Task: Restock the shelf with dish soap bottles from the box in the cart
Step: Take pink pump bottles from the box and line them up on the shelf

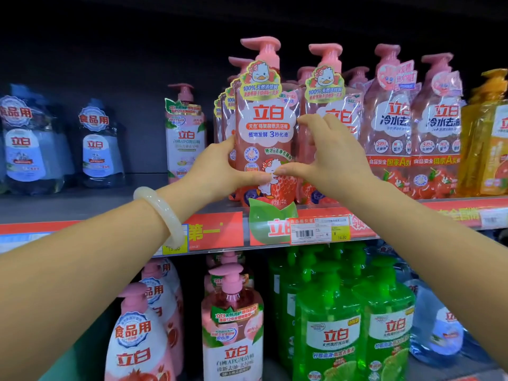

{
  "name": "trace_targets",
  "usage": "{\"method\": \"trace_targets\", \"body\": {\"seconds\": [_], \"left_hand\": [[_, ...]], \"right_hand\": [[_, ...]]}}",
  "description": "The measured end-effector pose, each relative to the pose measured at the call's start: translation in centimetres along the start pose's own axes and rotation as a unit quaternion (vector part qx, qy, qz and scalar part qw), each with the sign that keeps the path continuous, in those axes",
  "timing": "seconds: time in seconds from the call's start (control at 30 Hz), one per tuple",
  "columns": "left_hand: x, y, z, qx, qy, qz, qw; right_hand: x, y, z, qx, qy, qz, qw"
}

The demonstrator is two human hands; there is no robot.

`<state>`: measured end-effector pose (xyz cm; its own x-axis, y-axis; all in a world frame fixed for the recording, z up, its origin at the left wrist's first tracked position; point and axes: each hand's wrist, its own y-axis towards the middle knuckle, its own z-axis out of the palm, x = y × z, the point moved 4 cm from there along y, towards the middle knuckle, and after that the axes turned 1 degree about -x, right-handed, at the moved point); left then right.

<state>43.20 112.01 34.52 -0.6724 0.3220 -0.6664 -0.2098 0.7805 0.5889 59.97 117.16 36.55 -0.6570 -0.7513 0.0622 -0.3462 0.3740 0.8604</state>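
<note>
Both hands are raised to the upper shelf, one on each side of the front pink soap bottle.

Left hand: the fingers curl around the left side of the bottle's lower body. The thumb lies across the front label and points right. The fingers behind the bottle are hidden. A pale bangle sits on the left wrist.

Right hand: the thumb reaches left across the front label and its tip meets the left thumb tip. The fingers are bent and spread, and reach into the gap between this bottle and the pink bottle to its right. The grip on the right side is partly hidden by the hand itself.

Bottle position: the held bottle stands upright at the front edge of the upper shelf, at the head of a row of matching pink bottles lined up behind it. Its pump head points left. Whether its base rests fully on the shelf cannot be told; the hands and a green leaf-shaped tag cover it.

Surroundings: a price label hangs on the shelf edge just below the bottle. Green bottles stand on the lower shelf, below and to the right.
</note>
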Motion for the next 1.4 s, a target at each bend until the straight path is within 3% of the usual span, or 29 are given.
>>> {"method": "trace_targets", "body": {"seconds": [0.33,0.47,0.67,0.77,1.07,1.4], "left_hand": [[0.1,-0.4,0.1,0.017,0.069,-0.039,0.997],[-0.9,-1.6,-0.3,0.039,0.168,-0.034,0.984],[-2.0,-4.7,-4.4,-0.029,0.339,-0.019,0.940],[-1.3,-7.7,-6.7,-0.009,0.397,-0.032,0.917],[4.4,-24.7,-21.9,0.042,0.613,-0.183,0.767],[8.1,-53.8,-39.9,0.063,0.618,-0.414,0.665]], "right_hand": [[0.0,-0.2,-0.3,0.008,0.007,-0.002,1.000],[0.4,-0.1,-0.7,0.022,-0.015,-0.023,0.999],[6.5,-0.6,-0.2,0.037,0.023,-0.115,0.992],[11.4,-1.9,1.6,0.093,0.043,-0.170,0.980],[33.1,-9.0,6.2,0.275,0.086,-0.278,0.916],[63.1,-23.7,5.1,0.359,0.188,-0.421,0.811]]}}
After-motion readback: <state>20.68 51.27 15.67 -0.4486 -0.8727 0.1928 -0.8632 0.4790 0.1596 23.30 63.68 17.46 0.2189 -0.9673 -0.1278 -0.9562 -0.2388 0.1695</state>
